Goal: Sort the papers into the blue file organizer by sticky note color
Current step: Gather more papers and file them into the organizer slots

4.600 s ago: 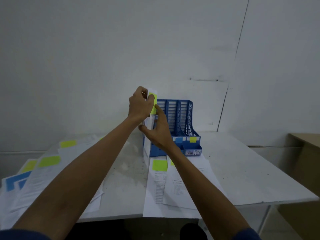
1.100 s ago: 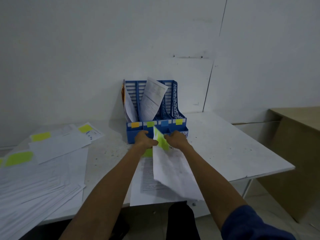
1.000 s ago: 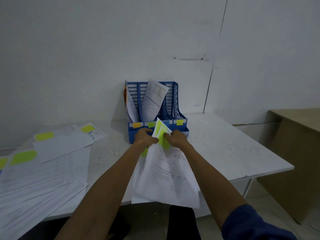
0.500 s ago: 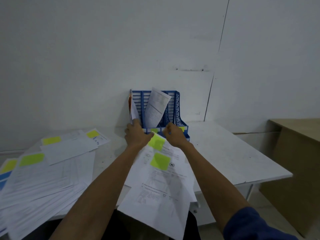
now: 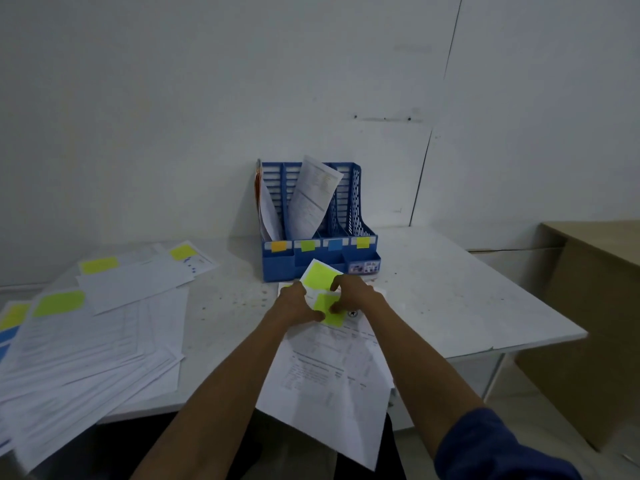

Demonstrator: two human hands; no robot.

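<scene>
The blue file organizer (image 5: 320, 261) stands at the back of the white table (image 5: 450, 306), its slots tagged orange, green, blue and yellow. Papers lean in the orange and green slots. Just in front of it, my left hand (image 5: 294, 304) and my right hand (image 5: 351, 294) pinch the top edges of a few white papers (image 5: 329, 375) that carry green sticky notes (image 5: 320, 275). The sheets hang over the table's near edge toward me.
A wide spread of papers (image 5: 86, 341) with green, yellow and blue sticky notes covers the left half of the table. A brown cabinet (image 5: 595, 323) stands to the right of the table. The white wall is right behind the organizer.
One paper went into the green slot. Both hands then came down, picked up the green-noted sheets in front of the organizer, and now hold them lower and nearer the table.
</scene>
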